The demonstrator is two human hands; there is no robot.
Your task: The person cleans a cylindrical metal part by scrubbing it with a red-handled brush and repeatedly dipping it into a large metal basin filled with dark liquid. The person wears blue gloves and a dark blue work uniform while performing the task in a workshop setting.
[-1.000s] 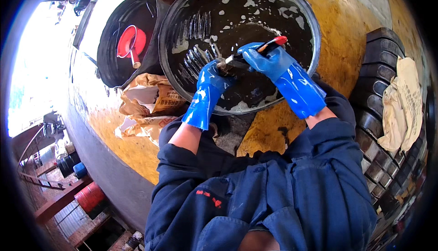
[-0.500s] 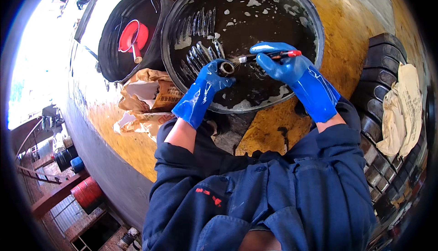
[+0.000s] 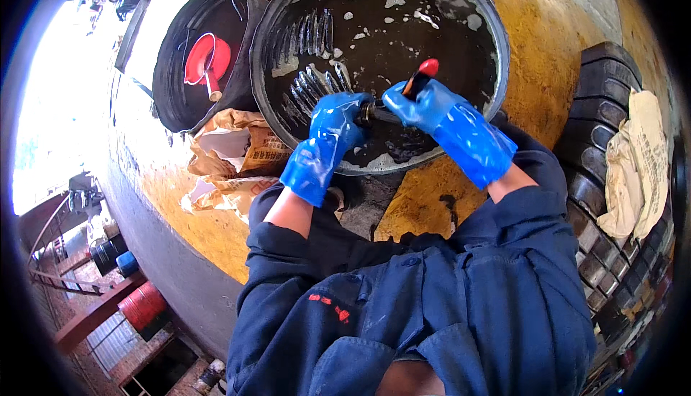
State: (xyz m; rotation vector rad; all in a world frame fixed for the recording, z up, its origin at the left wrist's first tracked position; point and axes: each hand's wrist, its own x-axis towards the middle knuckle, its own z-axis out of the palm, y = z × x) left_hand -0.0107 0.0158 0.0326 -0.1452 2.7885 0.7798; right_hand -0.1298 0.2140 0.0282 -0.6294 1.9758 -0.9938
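Most of the metal part (image 3: 368, 114) is hidden by the left hand (image 3: 336, 118) clasping it over the round basin (image 3: 502, 54); its exposed end looks dark and glossy. The right hand (image 3: 426, 106) grips a red-tipped brush (image 3: 427, 69), bristles indistinct.

Over the dark liquid (image 3: 392, 43) of the tub (image 3: 504, 56), the left hand (image 3: 335, 119) holds a metal part (image 3: 367, 115); the right hand (image 3: 426, 105) holds a brush (image 3: 426, 69). A red dipper (image 3: 220, 56) is in the bucket (image 3: 169, 94).
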